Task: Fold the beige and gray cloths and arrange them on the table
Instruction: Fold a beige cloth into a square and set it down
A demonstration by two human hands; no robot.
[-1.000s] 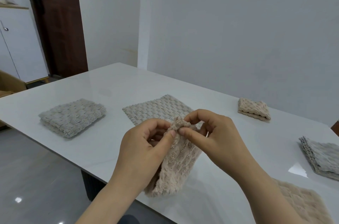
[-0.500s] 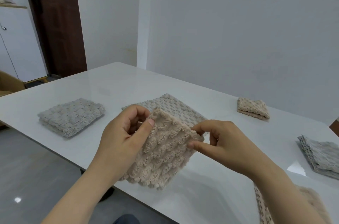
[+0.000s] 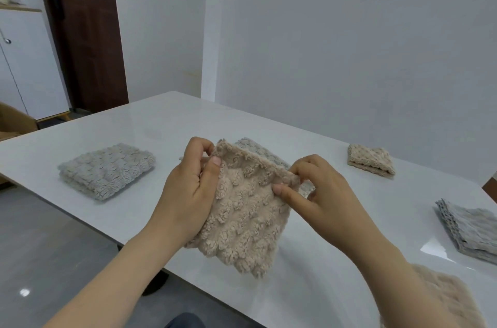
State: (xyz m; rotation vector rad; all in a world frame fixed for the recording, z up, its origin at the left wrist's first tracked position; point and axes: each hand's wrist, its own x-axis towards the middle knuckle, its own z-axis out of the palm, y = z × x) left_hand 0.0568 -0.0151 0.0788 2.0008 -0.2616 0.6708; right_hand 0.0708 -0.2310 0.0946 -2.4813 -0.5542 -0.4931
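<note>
A nubbly beige cloth (image 3: 248, 217) hangs doubled over in the air above the white table (image 3: 161, 123). My left hand (image 3: 192, 193) pinches its upper left corner, and my right hand (image 3: 320, 196) pinches its upper right corner. Behind it a flat gray cloth (image 3: 254, 147) lies spread on the table, mostly hidden. A folded gray cloth (image 3: 107, 170) sits at the left. At the back right lies a small folded beige cloth (image 3: 371, 159). Another folded gray cloth (image 3: 470, 229) rests at the right edge.
A further beige cloth (image 3: 446, 303) lies at the bottom right under my right forearm. The table's near edge runs diagonally from the left to the bottom middle. A dark brown door (image 3: 80, 29) and white cabinet (image 3: 24, 64) stand at the back left.
My hands have drawn apart along the beige cloth's top edge and lifted it, so the bunched cloth now hangs as a flat doubled panel.
</note>
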